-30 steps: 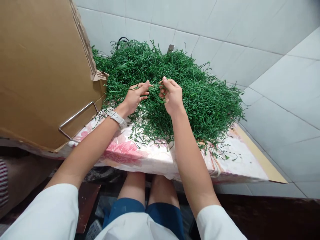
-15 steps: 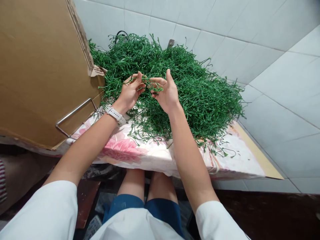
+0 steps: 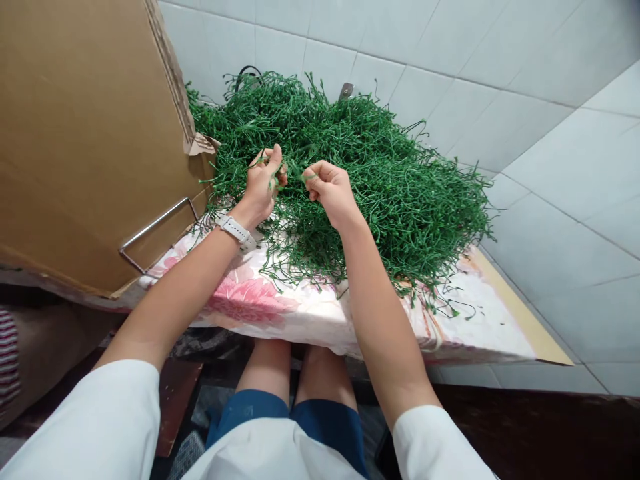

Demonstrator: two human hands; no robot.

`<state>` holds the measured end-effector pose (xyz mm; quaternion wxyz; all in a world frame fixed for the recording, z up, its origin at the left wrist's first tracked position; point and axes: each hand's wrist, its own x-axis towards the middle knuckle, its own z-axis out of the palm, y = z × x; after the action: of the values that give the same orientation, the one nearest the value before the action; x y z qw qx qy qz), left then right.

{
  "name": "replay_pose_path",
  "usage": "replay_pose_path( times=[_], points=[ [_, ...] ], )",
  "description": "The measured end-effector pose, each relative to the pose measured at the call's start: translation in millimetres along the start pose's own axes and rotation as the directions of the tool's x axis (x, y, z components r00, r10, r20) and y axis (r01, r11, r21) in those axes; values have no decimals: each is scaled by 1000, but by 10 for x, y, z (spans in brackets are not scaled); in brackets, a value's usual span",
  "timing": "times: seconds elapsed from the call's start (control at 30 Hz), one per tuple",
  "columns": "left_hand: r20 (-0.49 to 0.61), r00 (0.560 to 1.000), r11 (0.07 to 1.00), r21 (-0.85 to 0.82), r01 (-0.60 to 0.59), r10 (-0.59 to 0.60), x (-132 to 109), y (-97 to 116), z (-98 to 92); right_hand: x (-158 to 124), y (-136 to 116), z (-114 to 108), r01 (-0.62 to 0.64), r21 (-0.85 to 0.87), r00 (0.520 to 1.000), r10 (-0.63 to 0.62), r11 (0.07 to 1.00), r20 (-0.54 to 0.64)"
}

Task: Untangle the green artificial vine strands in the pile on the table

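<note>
A big heap of thin green stems (image 3: 400, 193), tangled and with small knobbed tips, lies against the wall. Over its front left part my left hand (image 3: 263, 183) is closed on a few green stems (image 3: 274, 181), thumb pointing up. Just to the right, my right hand (image 3: 330, 190) pinches a green stem end between thumb and fingertips. A small gap separates the two hands. Whether the stems are real or plastic I cannot tell. On my left wrist sits a light watch (image 3: 236, 231).
A tall cardboard box (image 3: 90, 147) stands at the left, with a metal wire handle (image 3: 157, 227) by its foot. The table has a floral cloth (image 3: 250, 300). White tiles (image 3: 565, 200) rise behind. Striped fabric (image 3: 7, 360) shows at the far left.
My right hand has gone from spread fingers with a raised thumb to a pinch on a stem. The hands have drawn slightly apart. The view has shifted a little.
</note>
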<state>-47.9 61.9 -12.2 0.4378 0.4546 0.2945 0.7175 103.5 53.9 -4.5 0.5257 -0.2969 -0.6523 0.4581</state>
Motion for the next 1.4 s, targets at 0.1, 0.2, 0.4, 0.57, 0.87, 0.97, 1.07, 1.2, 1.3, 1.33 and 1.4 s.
replay_pose_path(
  times=[0.1,0.2,0.4,0.57,0.87,0.97,1.07,1.2,1.3,1.33,1.4],
  points=[
    [45,995,996,14,90,-91,-81,111,69,13,17,-40,40,-16,998,-41,999,-45],
    [131,967,975,65,212,-219,-174,216,139,43,68,-86,48,29,994,-45,998,-99],
    [252,937,963,178,202,-243,-223,246,143,72,136,-123,54,59,991,-46,997,-127],
    [155,978,980,163,111,-137,-134,134,87,35,-9,-85,-58,47,992,63,997,-114],
    [197,978,971,212,-115,73,-134,26,73,2,-67,-52,-60,68,981,71,996,-179],
    [184,975,962,221,-163,123,-131,-1,59,4,-21,-38,-37,74,986,49,997,-162],
    [156,974,955,225,-196,163,-141,-8,56,25,-1,-24,-83,179,982,111,980,-154],
    [185,968,953,217,-210,171,-177,1,80,59,20,-36,-120,296,974,170,948,-151],
    [207,968,961,209,-183,140,-202,2,107,79,51,-48,-126,323,974,178,938,-138],
    [210,969,962,212,-172,127,-210,6,115,85,62,-45,-134,343,971,193,930,-145],
    [229,968,962,225,-157,104,-227,23,130,95,79,-31,-147,397,957,232,906,-176]
  ],
)
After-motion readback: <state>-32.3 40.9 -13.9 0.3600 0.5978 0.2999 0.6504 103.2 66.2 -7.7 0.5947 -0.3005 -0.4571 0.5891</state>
